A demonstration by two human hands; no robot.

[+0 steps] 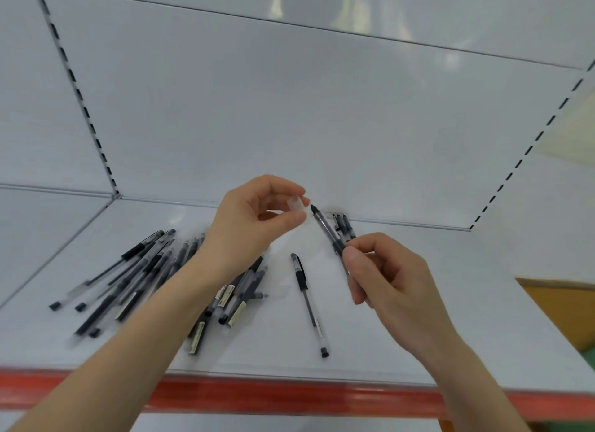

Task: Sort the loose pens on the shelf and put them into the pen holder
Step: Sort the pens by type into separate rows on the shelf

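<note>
My right hand (386,280) grips a black gel pen (326,230) by its lower barrel, tip pointing up and left. My left hand (254,219) pinches a small clear pen cap (297,203) between thumb and fingers, just left of the pen's tip and apart from it. A pile of several black pens (138,280) lies on the white shelf (402,351) under my left forearm. One single pen (309,303) lies alone between my hands. A few dark pens (344,225) stand at the shelf's back, behind the held pen; whatever holds them cannot be made out.
The shelf has a red front edge strip (289,396), a white back panel (289,110) and slotted uprights (77,90) at left and right. A wooden-coloured surface (560,306) shows past the shelf's right end.
</note>
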